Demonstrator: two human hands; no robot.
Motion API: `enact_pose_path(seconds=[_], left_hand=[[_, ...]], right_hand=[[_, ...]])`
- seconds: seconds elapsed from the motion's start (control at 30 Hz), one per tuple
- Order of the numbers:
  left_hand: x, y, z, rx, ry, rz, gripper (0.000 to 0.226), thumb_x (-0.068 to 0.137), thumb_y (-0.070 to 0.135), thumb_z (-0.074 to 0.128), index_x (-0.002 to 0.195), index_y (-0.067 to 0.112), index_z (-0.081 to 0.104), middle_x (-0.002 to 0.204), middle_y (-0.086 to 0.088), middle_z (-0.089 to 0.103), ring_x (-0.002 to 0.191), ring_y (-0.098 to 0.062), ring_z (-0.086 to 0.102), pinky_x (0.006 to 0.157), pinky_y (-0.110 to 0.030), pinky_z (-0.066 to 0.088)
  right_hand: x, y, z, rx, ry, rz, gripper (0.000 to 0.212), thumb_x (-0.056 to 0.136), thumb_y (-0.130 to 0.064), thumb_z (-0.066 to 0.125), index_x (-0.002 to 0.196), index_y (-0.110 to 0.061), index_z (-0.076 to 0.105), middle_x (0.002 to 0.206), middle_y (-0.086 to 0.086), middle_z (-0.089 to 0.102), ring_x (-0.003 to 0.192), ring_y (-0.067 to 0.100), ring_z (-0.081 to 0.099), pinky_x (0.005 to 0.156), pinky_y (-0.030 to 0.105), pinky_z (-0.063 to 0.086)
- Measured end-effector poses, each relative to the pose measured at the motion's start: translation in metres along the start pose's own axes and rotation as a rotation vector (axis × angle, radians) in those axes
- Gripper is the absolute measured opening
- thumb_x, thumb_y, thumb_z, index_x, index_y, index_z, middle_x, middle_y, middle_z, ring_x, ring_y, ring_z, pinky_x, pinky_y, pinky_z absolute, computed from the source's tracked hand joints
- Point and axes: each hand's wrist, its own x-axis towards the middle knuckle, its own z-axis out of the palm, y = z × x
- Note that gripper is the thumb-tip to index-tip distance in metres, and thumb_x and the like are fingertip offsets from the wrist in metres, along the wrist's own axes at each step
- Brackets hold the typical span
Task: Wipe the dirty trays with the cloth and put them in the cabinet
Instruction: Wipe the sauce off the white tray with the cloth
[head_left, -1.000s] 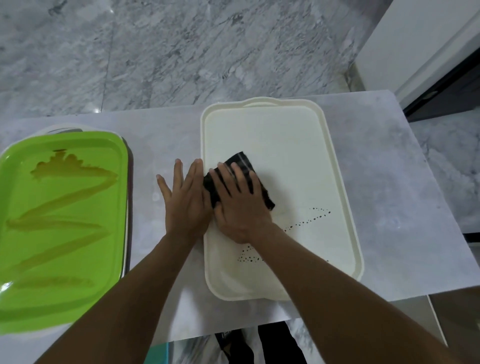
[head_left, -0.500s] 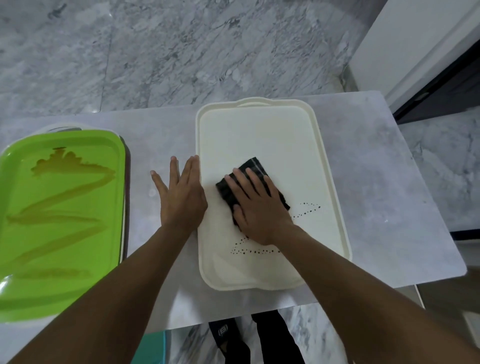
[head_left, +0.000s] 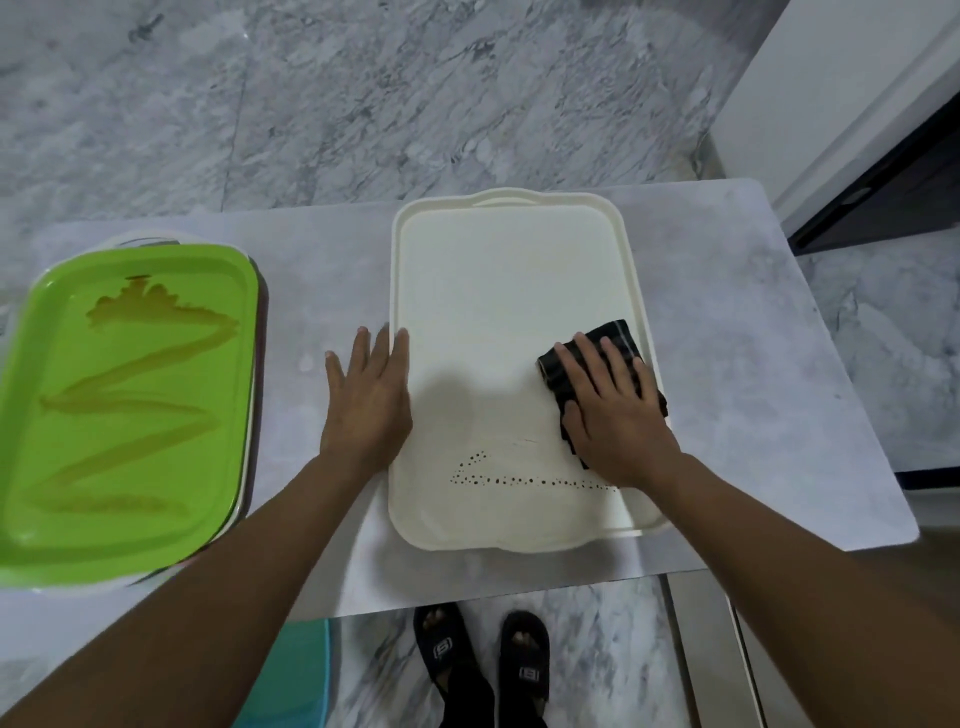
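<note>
Nearest, below the table (head_left: 753, 415) edge, sandals (head_left: 447, 649) are showing on the floor beside a teal thing that is too cut off to name.

On the table, the white tray (head_left: 498, 291) is lying with its long axis running away from the person. A line of dark dots (head_left: 519, 479) is crossing its near end. The dots are lying just nearer than the cloth (head_left: 621, 335) and are trailing leftward from the heel of the right hand (head_left: 615, 410), so the next stroke is probably calling for a pull toward the body and then left. The right hand is the nearer one. It is pressing the cloth flat against the tray's right side, fingers straight and slightly spread. The hand is covering most of the cloth, and the wrist is hiding the dots' right end.

The left hand (head_left: 366, 400) is lying flat on the table, fingers straight and together, their side touching the tray's left rim, seemingly bracing it.

Well apart to the left, the green tray (head_left: 228, 447) is carrying a brown zigzag smear (head_left: 140, 415). The frame edge is cutting it off, and a pale rim is peeking out beneath it.

Farthest, at upper right, a dark opening (head_left: 883, 197) may be the cabinet, though I cannot tell.
</note>
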Motion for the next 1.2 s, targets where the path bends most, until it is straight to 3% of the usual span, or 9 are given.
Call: enact_pose_path(seconds=[0.17,0.3,0.53,0.67,0.93,1.2], left_hand=[[-0.053,0.000,0.013,-0.177,0.066,-0.023,0.052,0.103,0.005,0.034,0.155,0.004,0.027,0.158,-0.012,0.035,0.151,-0.036,0.015,0.118,-0.063,0.012],[-0.051,-0.001,0.014,-0.220,0.087,-0.002,0.051,0.105,0.011,0.032,0.155,0.006,0.028,0.158,-0.009,0.037,0.152,-0.033,0.013,0.119,-0.062,0.007],[-0.052,-0.003,0.018,-0.228,0.144,0.000,0.050,0.106,0.014,0.031,0.155,0.009,0.029,0.158,-0.004,0.037,0.152,-0.033,0.013,0.118,-0.064,0.005],[-0.052,-0.005,0.020,-0.226,0.138,-0.002,0.050,0.106,0.016,0.026,0.155,0.011,0.026,0.155,-0.006,0.041,0.151,-0.034,0.013,0.117,-0.066,0.005],[-0.050,-0.004,0.016,-0.172,0.119,0.010,0.051,0.104,0.014,0.029,0.155,0.010,0.026,0.151,-0.007,0.045,0.150,-0.035,0.016,0.114,-0.070,0.007],[-0.052,0.005,0.009,-0.102,0.089,-0.022,0.056,0.100,0.011,0.036,0.155,0.009,0.027,0.147,-0.014,0.048,0.150,-0.037,0.015,0.114,-0.071,0.007]], right_hand=[[0.000,0.003,0.003,-0.014,0.038,-0.058,0.066,0.099,-0.038,0.025,0.162,-0.026,0.011,0.170,0.001,0.011,0.156,0.026,0.012,0.124,0.050,0.013],[0.003,-0.013,0.009,0.029,0.025,0.010,0.067,0.101,-0.037,0.026,0.162,-0.025,0.003,0.170,0.000,0.003,0.156,0.026,0.005,0.124,0.053,0.009],[-0.007,-0.116,0.019,0.116,0.044,-0.129,0.073,0.095,-0.041,0.035,0.162,-0.024,0.014,0.170,0.002,0.008,0.156,0.027,0.008,0.124,0.052,0.002],[-0.019,-0.159,0.028,0.131,0.044,-0.175,0.073,0.095,-0.042,0.029,0.162,-0.019,0.013,0.170,0.003,0.007,0.156,0.027,0.005,0.123,0.053,0.001],[-0.023,-0.145,0.027,0.143,0.020,-0.228,0.072,0.100,-0.039,0.033,0.162,-0.022,0.003,0.170,-0.001,-0.005,0.156,0.023,-0.006,0.124,0.050,-0.001],[-0.058,-0.071,0.025,0.141,-0.062,-0.161,0.070,0.101,-0.042,0.028,0.161,-0.029,-0.006,0.169,-0.002,-0.013,0.155,0.024,-0.011,0.124,0.050,-0.003]])
